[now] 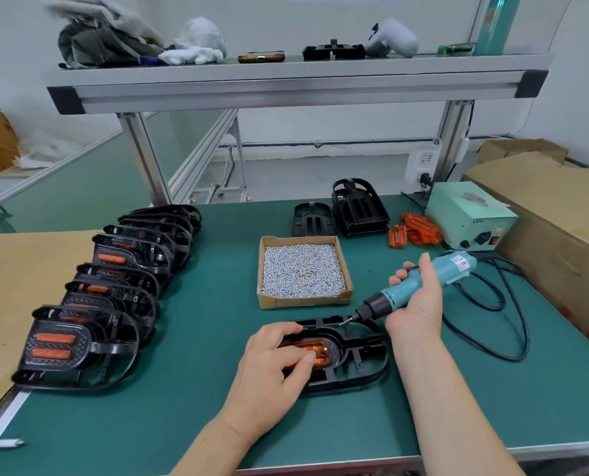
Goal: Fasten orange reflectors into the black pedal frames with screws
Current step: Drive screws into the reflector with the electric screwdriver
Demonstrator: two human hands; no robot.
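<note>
A black pedal frame (358,359) lies flat on the green mat near the front edge, with an orange reflector (320,352) seated in it. My left hand (275,362) rests on the frame, fingertips pinched at a small screw on the reflector. My right hand (415,297) grips a teal electric screwdriver (420,286). Its bit points down-left and hovers just above the frame's far edge, apart from the reflector. A cardboard tray of silver screws (303,269) sits just behind the frame.
A row of several pedal frames with orange reflectors (97,304) leans along the left. Empty black frames (358,207) and loose orange reflectors (413,230) lie at the back right, beside a green power box (468,214). The screwdriver's black cable (506,321) loops at right. Cardboard boxes (561,214) border the right side.
</note>
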